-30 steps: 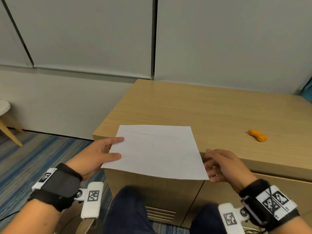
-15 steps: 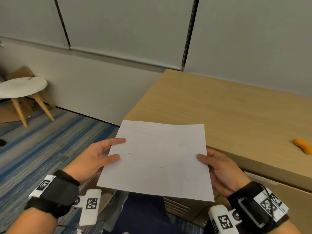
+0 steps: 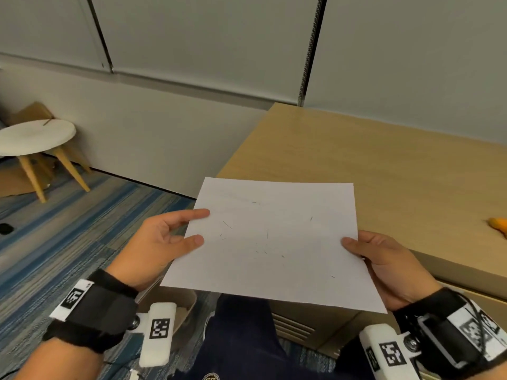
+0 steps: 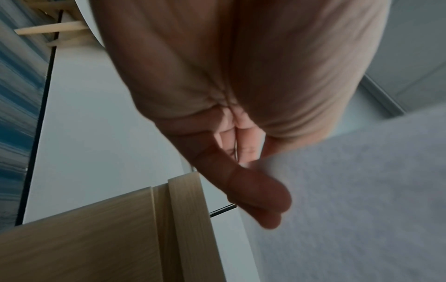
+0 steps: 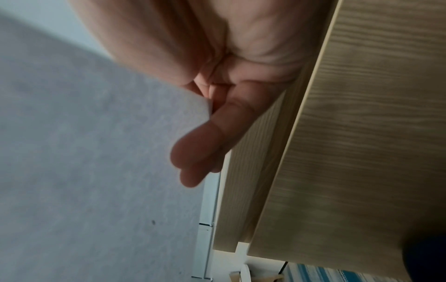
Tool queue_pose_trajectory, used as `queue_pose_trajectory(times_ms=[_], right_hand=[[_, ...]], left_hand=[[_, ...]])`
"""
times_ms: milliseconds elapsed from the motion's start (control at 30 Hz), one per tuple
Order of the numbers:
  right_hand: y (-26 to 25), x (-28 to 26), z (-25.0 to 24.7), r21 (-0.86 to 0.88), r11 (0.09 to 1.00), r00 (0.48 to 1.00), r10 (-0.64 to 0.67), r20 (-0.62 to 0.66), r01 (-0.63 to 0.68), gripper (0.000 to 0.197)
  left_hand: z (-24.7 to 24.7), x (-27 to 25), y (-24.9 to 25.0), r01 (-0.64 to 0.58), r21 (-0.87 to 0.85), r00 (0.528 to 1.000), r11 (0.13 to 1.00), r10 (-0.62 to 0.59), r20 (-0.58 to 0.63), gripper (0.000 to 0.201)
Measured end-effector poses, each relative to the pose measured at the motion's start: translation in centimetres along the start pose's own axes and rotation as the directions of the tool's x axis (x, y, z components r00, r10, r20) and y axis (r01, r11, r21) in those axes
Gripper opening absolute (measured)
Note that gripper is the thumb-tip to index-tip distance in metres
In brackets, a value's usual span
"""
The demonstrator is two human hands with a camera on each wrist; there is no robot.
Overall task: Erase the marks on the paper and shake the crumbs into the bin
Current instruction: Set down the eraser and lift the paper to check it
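Both hands grasp one white sheet of paper by its side edges and hold it up in the air, level with the near-left corner of the wooden worktop. At the sheet's 9 o'clock edge the left hand pinches it, thumb and forefinger on top and the other fingers beneath; at the 3 o'clock edge the right hand pinches it with the thumb on top and the fingers under the sheet. Short dark specks and thin strokes lie scattered over the middle of the paper. An orange eraser rests on the worktop at about 3 o'clock, well apart from the sheet. Below the sheet's 7 o'clock corner part of a brown bin shows on the striped carpet. A small round white table stands far off at 10 o'clock.
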State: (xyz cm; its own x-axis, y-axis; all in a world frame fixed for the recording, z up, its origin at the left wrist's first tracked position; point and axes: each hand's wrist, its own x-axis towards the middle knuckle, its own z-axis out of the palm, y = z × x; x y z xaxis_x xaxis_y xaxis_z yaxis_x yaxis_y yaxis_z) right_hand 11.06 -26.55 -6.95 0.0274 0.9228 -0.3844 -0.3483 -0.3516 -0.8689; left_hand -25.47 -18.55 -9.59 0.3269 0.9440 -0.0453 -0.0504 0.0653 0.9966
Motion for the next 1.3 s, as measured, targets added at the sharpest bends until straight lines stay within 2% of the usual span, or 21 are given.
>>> queue_pose_trajectory(times_ms=[133, 200, 233, 333, 367, 400, 500, 600, 700, 833, 1033, 1233, 1300], right_hand=[[-0.2, -0.5, -0.3, 0.022, 1.0, 0.999, -0.004, 0.033, 0.004, 0.036], [-0.3, -0.5, -0.2, 0.054, 0.999, 0.999, -0.005, 0.052, 0.002, 0.037], [-0.2, -0.4, -0.1, 0.065, 0.998, 0.998, -0.001, 0.07, -0.003, 0.038], [0.3, -0.1, 0.6, 0.084, 0.995, 0.989, 0.031, 0.148, -0.044, 0.05], [0.5, 0.0, 0.8, 0.08, 0.995, 0.986, 0.041, 0.16, -0.055, 0.052], [0.7, 0.1, 0.9, 0.075, 0.995, 0.985, 0.046, 0.164, -0.059, 0.053], [1.1, 0.3, 1.1, 0.073, 0.996, 0.986, 0.043, 0.16, -0.055, 0.048], [1.1, 0.4, 1.1, 0.065, 0.997, 0.988, 0.033, 0.151, -0.043, 0.048], [0.2, 0.2, 0.9, 0.047, 0.999, 0.994, -0.003, 0.106, -0.002, 0.041], [-1.3, -0.4, 0.2, 0.034, 0.999, 0.998, -0.017, 0.063, 0.015, 0.043], [-1.6, -1.5, -0.9, 0.014, 1.0, 0.999, -0.024, 0.021, 0.024, 0.043], [-1.4, -2.2, -2.0, 0.055, 0.998, 0.999, -0.033, 0.009, 0.032, 0.04], [-1.5, -2.5, -2.2, 0.053, 0.998, 0.999, -0.036, 0.003, 0.036, 0.041]], left_hand=[[-0.4, 0.3, 0.7, 0.022, -0.001, 0.997, 1.0, -0.021, 0.07, 0.078], [-0.4, 0.4, 0.8, -0.004, 0.008, 0.998, 1.0, 0.004, 0.057, 0.082], [-0.4, 0.5, 0.8, -0.015, 0.015, 0.999, 1.0, 0.015, 0.048, 0.081], [-0.3, 0.5, 1.1, -0.014, 0.008, 0.999, 1.0, 0.014, 0.046, 0.053], [-0.3, 0.5, 1.2, -0.005, 0.008, 0.999, 1.0, 0.004, 0.053, 0.05], [-0.4, 0.4, 1.2, 0.002, 0.005, 0.998, 1.0, -0.003, 0.069, 0.053], [-0.7, 0.2, 1.4, 0.016, 0.008, 0.997, 1.0, -0.016, 0.078, 0.083], [-0.9, -0.2, 1.7, 0.005, 0.003, 0.998, 1.0, -0.005, 0.059, 0.093], [-0.6, -0.5, 2.2, -0.015, -0.008, 0.998, 1.0, 0.015, 0.057, 0.086], [0.1, -0.1, 2.3, -0.039, 0.024, 0.999, 0.999, 0.039, 0.027, 0.074], [1.7, 0.1, 2.5, -0.062, 0.073, 0.997, 0.995, 0.058, 0.055, 0.08], [2.9, 0.3, 2.2, -0.067, 0.076, 0.996, 0.995, 0.063, 0.063, 0.075], [3.2, 0.5, 2.2, -0.061, 0.091, 0.997, 0.994, 0.056, 0.056, 0.067]])
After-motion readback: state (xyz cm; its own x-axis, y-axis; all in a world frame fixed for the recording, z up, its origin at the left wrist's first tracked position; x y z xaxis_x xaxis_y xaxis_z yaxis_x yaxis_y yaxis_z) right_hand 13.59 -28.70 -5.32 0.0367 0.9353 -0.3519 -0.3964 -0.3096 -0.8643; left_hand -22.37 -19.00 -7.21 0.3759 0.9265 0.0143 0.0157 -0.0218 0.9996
